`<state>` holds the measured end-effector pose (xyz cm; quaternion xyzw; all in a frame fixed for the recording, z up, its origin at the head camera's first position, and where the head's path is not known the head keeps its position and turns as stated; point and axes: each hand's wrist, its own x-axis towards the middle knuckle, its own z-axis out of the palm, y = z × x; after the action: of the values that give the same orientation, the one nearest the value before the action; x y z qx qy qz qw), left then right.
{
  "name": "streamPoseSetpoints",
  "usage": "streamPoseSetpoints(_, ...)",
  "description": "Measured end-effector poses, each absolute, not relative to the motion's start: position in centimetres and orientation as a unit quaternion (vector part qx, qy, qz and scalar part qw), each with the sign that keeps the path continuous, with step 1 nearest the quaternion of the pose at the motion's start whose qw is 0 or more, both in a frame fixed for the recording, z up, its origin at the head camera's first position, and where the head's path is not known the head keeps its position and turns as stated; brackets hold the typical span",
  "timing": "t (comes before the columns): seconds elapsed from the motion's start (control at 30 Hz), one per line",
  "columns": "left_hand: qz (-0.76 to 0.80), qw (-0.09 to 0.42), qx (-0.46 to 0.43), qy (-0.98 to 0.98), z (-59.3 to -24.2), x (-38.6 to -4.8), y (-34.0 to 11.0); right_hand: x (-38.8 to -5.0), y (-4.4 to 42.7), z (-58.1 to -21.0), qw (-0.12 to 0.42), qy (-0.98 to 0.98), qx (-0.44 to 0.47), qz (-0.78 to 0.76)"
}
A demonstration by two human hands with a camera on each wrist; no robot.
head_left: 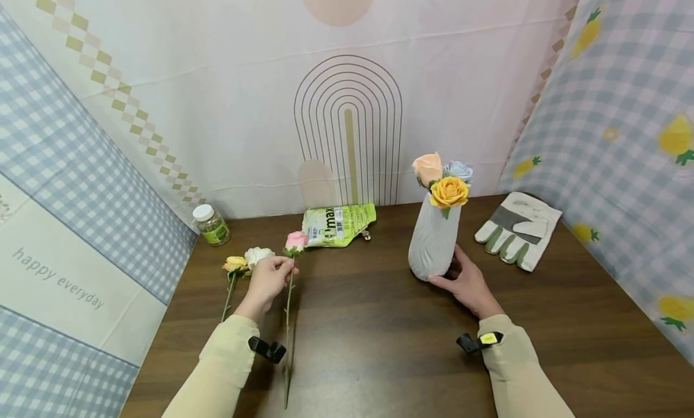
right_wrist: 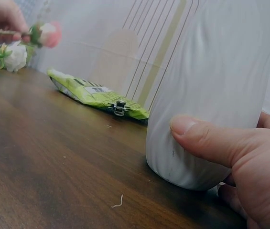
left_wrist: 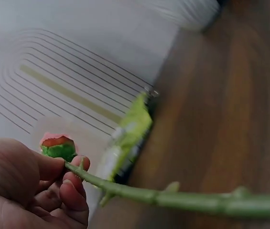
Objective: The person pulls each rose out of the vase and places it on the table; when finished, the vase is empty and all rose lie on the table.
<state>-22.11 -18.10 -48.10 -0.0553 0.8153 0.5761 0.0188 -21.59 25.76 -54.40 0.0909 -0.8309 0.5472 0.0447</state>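
Observation:
My left hand (head_left: 269, 283) pinches the green stem of a pink artificial rose (head_left: 296, 241) just below its bloom, holding it above the table; the stem (left_wrist: 149, 196) runs across the left wrist view. Beneath and beside that hand lie a white flower (head_left: 258, 255) and a yellow flower (head_left: 235, 264). On the right, my right hand (head_left: 467, 283) grips the lower part of a white vase (head_left: 432, 240), its thumb (right_wrist: 197, 135) on the near side. The vase stands upright and holds a peach rose (head_left: 428, 168), a yellow rose (head_left: 449, 192) and a blue flower (head_left: 458, 170).
A green bag (head_left: 338, 225) with a metal binder clip (head_left: 365, 234) lies against the back wall. At the left back stands a jar with a white lid (head_left: 211, 225). White, grey and green gloves (head_left: 518, 230) lie right of the vase on the wooden table (head_left: 379, 340).

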Motion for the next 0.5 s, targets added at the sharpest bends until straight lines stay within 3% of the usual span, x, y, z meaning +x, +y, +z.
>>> streamPoseSetpoints(0.5,0.567,-0.001,-0.048,0.823,-50.8,-21.7,-19.3,-21.6,25.7,-54.5,0.042,-0.83,0.094,0.549)
